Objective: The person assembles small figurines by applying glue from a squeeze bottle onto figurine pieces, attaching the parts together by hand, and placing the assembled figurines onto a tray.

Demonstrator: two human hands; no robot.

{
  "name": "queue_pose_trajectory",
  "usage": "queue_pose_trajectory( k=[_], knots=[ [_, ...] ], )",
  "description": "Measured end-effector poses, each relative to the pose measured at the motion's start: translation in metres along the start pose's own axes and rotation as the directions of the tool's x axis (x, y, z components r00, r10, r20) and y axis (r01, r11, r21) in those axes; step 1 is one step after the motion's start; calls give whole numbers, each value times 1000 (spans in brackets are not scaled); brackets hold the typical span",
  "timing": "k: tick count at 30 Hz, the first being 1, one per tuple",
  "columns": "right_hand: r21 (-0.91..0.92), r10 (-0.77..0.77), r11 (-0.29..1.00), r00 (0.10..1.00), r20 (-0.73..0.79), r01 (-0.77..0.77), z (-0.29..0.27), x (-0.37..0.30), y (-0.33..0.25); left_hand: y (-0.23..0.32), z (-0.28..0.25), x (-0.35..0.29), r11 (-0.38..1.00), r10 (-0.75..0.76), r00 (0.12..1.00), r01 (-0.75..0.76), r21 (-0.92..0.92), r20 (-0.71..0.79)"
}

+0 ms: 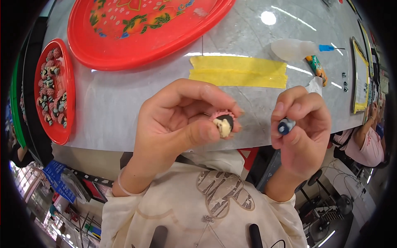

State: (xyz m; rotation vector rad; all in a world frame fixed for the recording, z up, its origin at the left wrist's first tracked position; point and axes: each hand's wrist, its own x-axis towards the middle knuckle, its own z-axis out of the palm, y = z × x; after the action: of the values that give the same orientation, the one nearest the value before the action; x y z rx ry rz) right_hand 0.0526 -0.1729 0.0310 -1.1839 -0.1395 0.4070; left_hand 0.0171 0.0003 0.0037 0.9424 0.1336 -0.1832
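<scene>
Between the thumb and fingers of my left hand [169,118] is a small figurine head [224,125], with a cream face, dark hair and a pink ruffled edge. My right hand [308,132] pinches a tiny dark blue and grey piece [284,127], which may be a figurine's body; its exact kind is hard to make out. The two hands are apart, above the near edge of the grey table [136,99], and the pieces do not touch. On the left, a red oval tray [71,95] holds several small pink, black and blue figurines [49,82].
A large red tray [111,64] with a printed fruit pattern lies at the back left. Beyond my hands are a yellow tape strip [237,72], a squeeze bottle [291,49] with a blue needle tip, a small green and orange tube [317,71] and crumpled tissue [315,85]. A person in pink [370,146] is at the far right.
</scene>
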Motion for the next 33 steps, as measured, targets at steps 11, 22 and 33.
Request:
queue_pose_trajectory(
  k=[11,22,33],
  knots=[
    [-499,-395,735,888,236,460,18,9,13,2,-1,-3,995,-66,996,61,-83,-54],
    [-735,-483,503,853,199,456,31,4,14,0,-3,-3,1000,22,999,-22,-6,-45],
    [-809,-490,327,820,297,488,42,1,7,19,-11,-9,990,133,991,-132,-49,8]
  ],
)
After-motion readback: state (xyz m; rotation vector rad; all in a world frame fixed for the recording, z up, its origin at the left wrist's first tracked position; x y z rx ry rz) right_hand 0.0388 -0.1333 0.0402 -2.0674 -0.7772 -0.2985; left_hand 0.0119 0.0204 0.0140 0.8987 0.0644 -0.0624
